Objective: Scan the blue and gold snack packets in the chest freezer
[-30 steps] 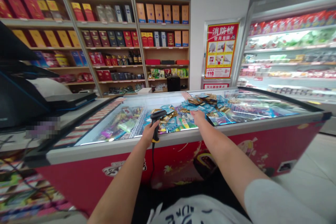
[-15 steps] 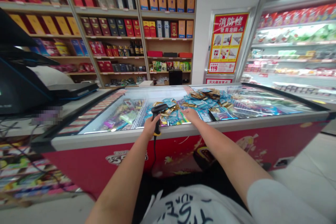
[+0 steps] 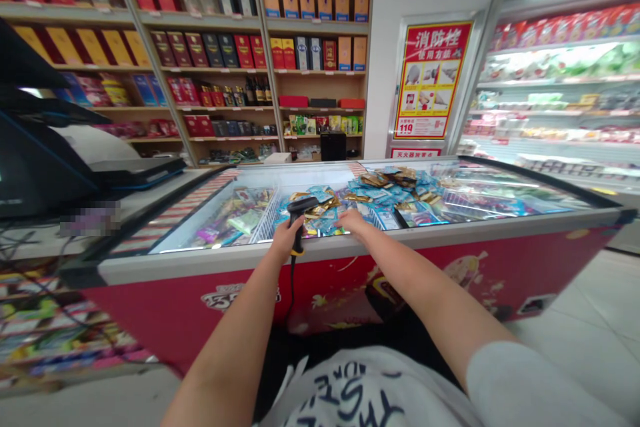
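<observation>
Barcode scanner (image 3: 302,205) in the head view has its handle wrapped by the left grip (image 3: 287,235), at the near rim of the chest freezer (image 3: 425,236). The right grip (image 3: 351,220) is among blue-and-gold ice-cream packets (image 3: 327,211) inside; whether it holds one, I cannot tell. The step in hand looks like handling these loose packets; the next move seems to call for a sure pinch. Right of them lies a bigger heap (image 3: 387,190); left, a white wire divider (image 3: 267,217) sets off mixed packets (image 3: 245,221).
</observation>
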The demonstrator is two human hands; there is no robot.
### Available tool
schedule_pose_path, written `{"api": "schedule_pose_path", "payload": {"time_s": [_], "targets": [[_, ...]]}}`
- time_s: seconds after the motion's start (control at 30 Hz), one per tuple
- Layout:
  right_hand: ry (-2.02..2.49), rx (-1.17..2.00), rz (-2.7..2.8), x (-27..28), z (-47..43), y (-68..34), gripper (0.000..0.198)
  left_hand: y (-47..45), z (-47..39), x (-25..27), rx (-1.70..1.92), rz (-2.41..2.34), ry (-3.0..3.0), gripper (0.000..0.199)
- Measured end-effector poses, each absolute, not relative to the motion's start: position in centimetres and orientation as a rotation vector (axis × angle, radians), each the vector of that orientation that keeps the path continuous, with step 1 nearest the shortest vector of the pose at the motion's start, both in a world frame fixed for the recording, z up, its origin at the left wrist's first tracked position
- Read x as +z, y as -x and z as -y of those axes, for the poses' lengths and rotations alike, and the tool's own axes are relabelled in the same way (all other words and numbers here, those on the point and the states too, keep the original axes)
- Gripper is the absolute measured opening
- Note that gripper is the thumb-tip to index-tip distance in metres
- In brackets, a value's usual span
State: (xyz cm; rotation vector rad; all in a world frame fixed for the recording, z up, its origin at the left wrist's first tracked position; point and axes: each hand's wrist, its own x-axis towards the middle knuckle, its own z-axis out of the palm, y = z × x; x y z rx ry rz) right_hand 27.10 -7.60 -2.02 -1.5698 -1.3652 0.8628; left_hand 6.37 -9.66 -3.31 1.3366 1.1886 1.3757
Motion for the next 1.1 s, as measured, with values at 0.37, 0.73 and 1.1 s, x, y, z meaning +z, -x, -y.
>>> {"api": "schedule_pose_path", "payload": {"time_s": [0.37, 0.73, 1.1], "targets": [[1.175, 1.455, 1.249, -1.4, 8.9, -33.1, 0.028, -6.5, 9.9, -3.1, 1.354, -1.231, -1.373, 0.045], [1.582, 0.636, 1.232, -4.9, 5.6, -33.8, 0.026, -8.4, 10.1, -2.8, 1.221, -1.327, -1.551, 0.043], [1.683, 0.357, 1.377, -5.8, 6.0, -33.9, 0.026, -8.3, 10.5, -2.8, 1.128, -1.334, -1.6, 0.044]]}}
